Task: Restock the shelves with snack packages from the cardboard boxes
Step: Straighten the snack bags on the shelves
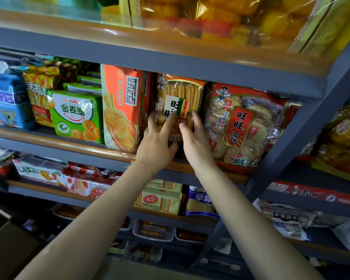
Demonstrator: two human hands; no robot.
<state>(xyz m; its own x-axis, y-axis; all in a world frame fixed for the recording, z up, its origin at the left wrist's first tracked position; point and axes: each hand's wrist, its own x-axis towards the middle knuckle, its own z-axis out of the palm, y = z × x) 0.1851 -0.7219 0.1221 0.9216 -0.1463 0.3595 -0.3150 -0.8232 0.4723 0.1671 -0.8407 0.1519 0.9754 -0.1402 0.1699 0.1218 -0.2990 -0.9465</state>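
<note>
A: The rice cracker pack (179, 98), where is it?
B: Upright on the middle shelf (210, 71), between an orange biscuit box (122, 106) and a red rice cake bag (240, 126).
A: And the hands?
B: Left hand (157, 144) and right hand (194, 142) both rest on its front, fingers straight and spread.
</note>
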